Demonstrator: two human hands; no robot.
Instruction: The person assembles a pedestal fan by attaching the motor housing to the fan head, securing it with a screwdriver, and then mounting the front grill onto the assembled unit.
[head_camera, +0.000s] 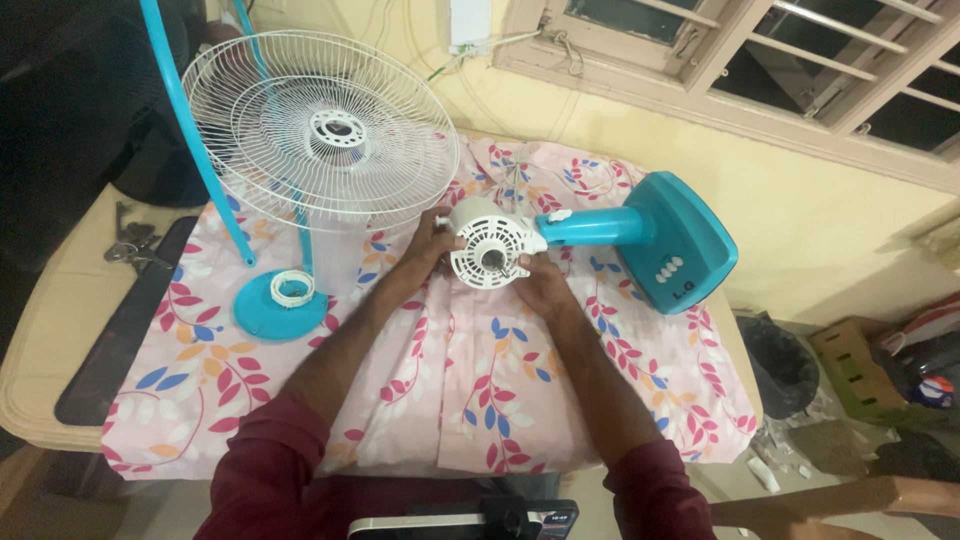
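Note:
A table fan lies on its side on a pink floral cloth (480, 400). Its white motor housing (487, 243) faces me, joined by a blue neck to the blue base (675, 240) at the right. My left hand (428, 250) grips the housing's left side. My right hand (540, 282) holds its lower right edge. A white wire fan guard (320, 130) stands tilted at the back left. Near it rests a blue round cap (280, 305) with a white ring nut on top.
A blue guard rim (195, 140) leans at the back left. Keys (130, 245) and a black flat strip (120, 330) lie on the beige table's left side. A black bin (780, 365) and a cardboard box (860, 370) stand on the floor at the right. The yellow wall and window are behind.

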